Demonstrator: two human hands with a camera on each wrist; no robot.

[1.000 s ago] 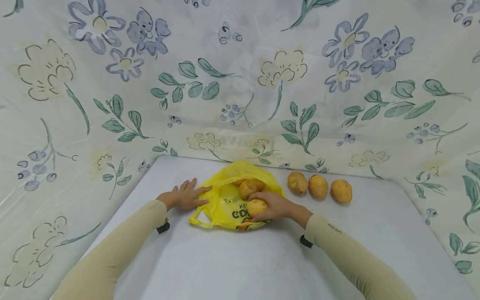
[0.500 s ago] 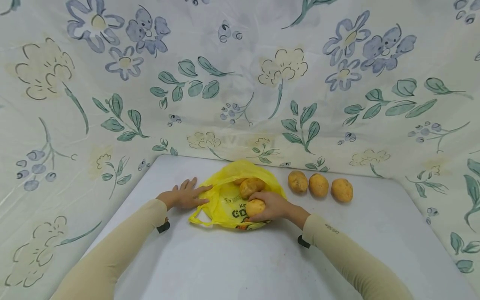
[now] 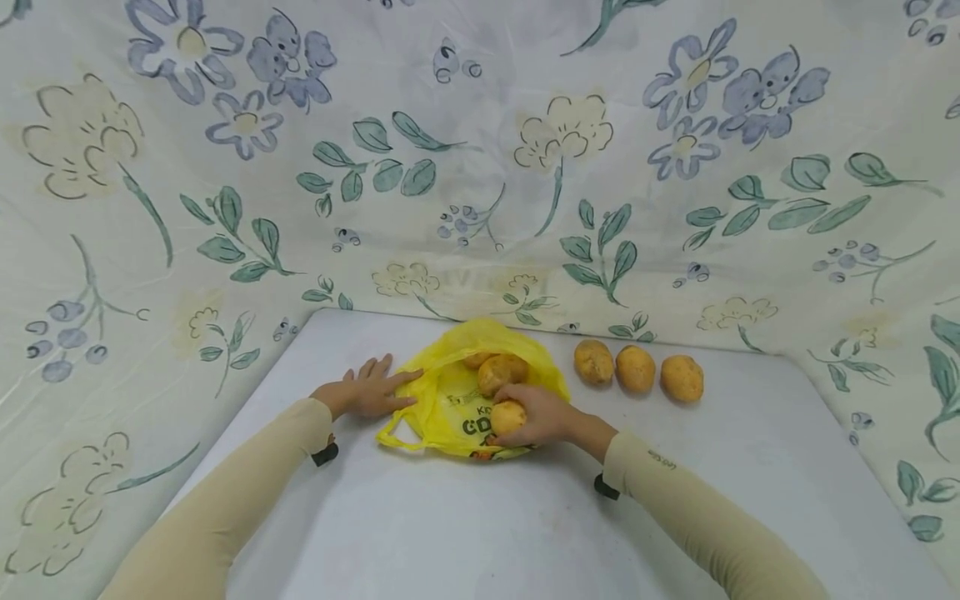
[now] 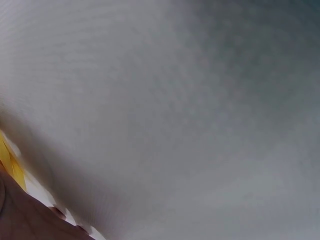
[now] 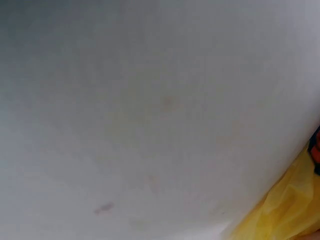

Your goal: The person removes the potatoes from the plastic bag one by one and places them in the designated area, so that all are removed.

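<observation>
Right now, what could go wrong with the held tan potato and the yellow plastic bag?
The round tan potato is in the bare right hand at the open mouth of the yellow plastic bag; released there, it might roll out. The bare left hand lies spread against the bag's side, apparently not gripping it, so the bag could slip.

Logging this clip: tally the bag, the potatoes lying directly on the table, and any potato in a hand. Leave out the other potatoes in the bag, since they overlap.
Bag: 1
Potatoes on the table: 3
Potato in the right hand: 1
Total: 5
</observation>
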